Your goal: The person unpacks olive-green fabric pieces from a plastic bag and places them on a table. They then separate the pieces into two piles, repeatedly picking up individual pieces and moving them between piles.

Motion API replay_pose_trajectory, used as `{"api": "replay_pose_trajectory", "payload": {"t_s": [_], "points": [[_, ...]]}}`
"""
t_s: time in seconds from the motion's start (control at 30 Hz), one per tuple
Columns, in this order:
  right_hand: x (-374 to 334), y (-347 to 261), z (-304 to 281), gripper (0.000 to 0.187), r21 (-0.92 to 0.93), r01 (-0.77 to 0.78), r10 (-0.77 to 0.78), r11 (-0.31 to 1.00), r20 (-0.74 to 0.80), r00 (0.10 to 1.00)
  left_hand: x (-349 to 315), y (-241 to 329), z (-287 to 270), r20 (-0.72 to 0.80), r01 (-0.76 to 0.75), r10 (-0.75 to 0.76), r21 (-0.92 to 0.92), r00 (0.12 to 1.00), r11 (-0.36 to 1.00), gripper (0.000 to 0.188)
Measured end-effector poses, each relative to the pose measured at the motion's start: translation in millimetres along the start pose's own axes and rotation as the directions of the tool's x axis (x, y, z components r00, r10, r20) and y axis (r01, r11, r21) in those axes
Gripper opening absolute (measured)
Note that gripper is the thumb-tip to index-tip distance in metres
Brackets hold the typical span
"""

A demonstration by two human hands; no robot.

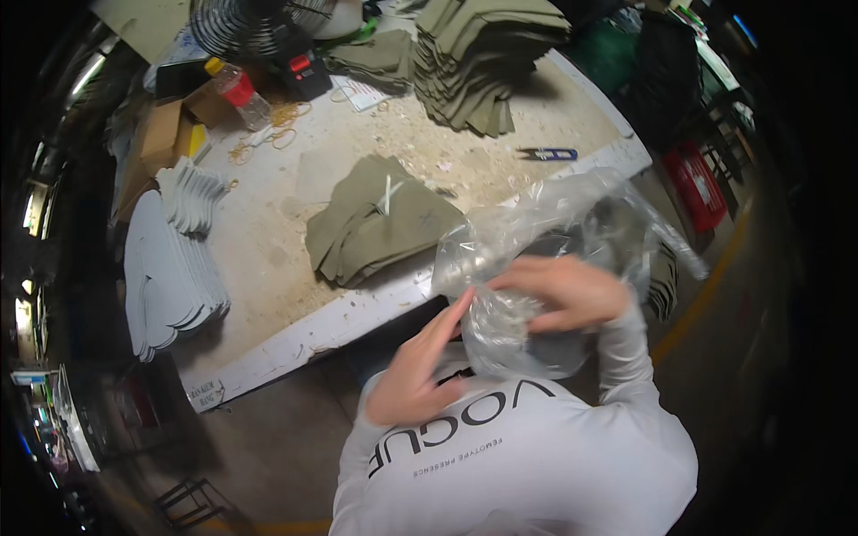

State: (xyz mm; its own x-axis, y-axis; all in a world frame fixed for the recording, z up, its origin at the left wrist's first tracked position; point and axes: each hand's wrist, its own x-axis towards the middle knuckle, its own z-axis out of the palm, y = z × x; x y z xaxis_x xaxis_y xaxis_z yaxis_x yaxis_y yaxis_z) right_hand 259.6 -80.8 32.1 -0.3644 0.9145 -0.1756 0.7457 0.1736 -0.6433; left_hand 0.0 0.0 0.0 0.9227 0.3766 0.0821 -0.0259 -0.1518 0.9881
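A crumpled clear plastic bag point(500, 332) hangs at the table's front edge, close to my body. My right hand point(567, 290) is curled over the bag's bunched part, with film between thumb and fingers. My left hand point(416, 371) has its fingers stretched out and thumb apart; its fingertips touch or nearly touch the bag's left side. Both hands are slightly blurred. Beyond them on the table lies a fanned pile of olive-green cut pieces point(371, 223) with a white strip point(388, 194) on top. More green layered edges point(663, 281) show beside the bag at the right, partly behind the film.
Thread snips point(547, 154) lie near the table's right edge. A tall green stack point(474, 67) stands at the back. Pale grey pieces point(174, 277) fan out at the left, near a cardboard box point(161, 138), a bottle point(239, 94) and a fan point(259, 31). A red crate point(695, 188) is off the table, right.
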Motion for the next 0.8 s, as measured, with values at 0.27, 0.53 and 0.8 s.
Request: {"api": "replay_pose_trajectory", "payload": {"t_s": [0.27, 0.53, 0.8], "points": [[-49.1, 44.5, 144.9, 0.066, 0.244, -0.282, 0.347, 0.928, -0.286, 0.893, 29.3, -126.4, 37.3, -0.181, 0.212, -0.161, 0.318, 0.97, 0.924, 0.037], [-68.6, 67.3, 176.7, 0.107, 0.127, -0.708, 0.513, 0.695, -0.778, 0.363, -7.9, -158.0, 18.9, -0.294, 0.274, -0.115, 0.582, 0.949, 0.765, 0.042], [-59.3, 39.3, 230.6, 0.11, 0.335, -0.908, 0.858, 0.252, -0.511, 0.05, 29.2, -145.8, 68.1, -0.052, 0.124, -0.147, 0.834, 0.988, 0.538, 0.039]]}}
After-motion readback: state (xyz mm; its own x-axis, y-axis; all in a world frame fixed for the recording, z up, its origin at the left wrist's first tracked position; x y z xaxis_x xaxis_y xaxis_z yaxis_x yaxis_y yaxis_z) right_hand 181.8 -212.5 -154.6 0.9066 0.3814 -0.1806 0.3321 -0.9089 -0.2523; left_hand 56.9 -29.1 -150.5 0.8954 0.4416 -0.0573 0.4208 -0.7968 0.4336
